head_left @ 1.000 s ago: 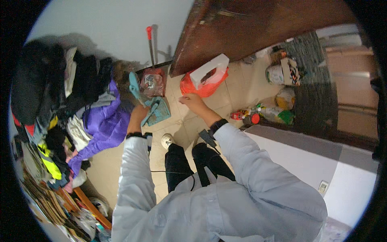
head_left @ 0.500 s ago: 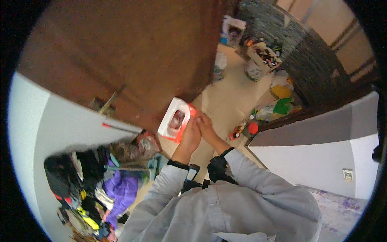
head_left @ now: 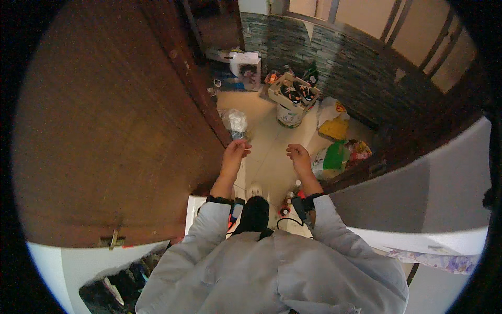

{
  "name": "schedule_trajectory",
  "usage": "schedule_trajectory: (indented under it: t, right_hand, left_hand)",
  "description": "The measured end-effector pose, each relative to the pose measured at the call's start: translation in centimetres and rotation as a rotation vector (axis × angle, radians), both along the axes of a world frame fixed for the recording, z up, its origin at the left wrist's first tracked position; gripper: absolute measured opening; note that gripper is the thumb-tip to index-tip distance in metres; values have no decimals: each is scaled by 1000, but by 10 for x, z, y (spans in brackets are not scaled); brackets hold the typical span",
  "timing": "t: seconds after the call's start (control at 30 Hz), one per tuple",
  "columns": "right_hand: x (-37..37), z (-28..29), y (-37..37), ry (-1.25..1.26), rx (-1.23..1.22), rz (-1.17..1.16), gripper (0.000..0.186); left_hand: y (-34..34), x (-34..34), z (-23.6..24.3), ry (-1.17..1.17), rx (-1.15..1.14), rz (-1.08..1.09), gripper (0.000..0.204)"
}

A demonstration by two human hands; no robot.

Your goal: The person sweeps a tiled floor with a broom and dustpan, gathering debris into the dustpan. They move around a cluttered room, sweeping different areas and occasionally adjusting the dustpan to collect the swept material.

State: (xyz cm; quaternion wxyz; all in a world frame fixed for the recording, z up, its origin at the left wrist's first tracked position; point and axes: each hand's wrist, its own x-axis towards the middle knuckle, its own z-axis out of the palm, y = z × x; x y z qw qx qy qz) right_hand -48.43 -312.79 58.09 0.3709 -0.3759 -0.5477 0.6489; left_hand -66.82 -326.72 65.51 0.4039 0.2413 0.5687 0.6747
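My left hand [head_left: 237,150] is raised in front of me beside the edge of the brown door [head_left: 120,125]. Its fingers are loosely bent and nothing shows in them. Level with it on the right, my right hand [head_left: 298,154] hangs in the air, fingers slightly curled, also holding nothing. Part of a white box [head_left: 193,209] shows beside my left forearm, with a bit of orange-red on the other side of that arm. My sleeve hides most of it, and I cannot tell what supports it.
Ahead on the tiled floor [head_left: 264,138] stands a white bucket [head_left: 289,116] under a carton [head_left: 272,93] of shoes. A clear plastic bag [head_left: 234,120] lies near the door edge. Yellow [head_left: 333,129] and green [head_left: 334,155] bags line the right side. Bottles [head_left: 285,211] stand near my right forearm.
The white and orange-red box has left both hands and now shows by my left forearm. My hands have moved apart. The view has turned, bringing more of the doorway into sight.
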Motion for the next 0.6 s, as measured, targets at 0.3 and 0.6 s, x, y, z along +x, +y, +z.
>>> schedule_trajectory:
  t: [0.3, 0.6]
  right_hand:
    - [-100, 40, 194, -85, -30, -19, 26]
    - [-223, 84, 358, 45, 3, 160, 29]
  left_hand:
    - [218, -148, -9, 93, 71, 113, 24]
    - [385, -268, 13, 84, -4, 158, 28]
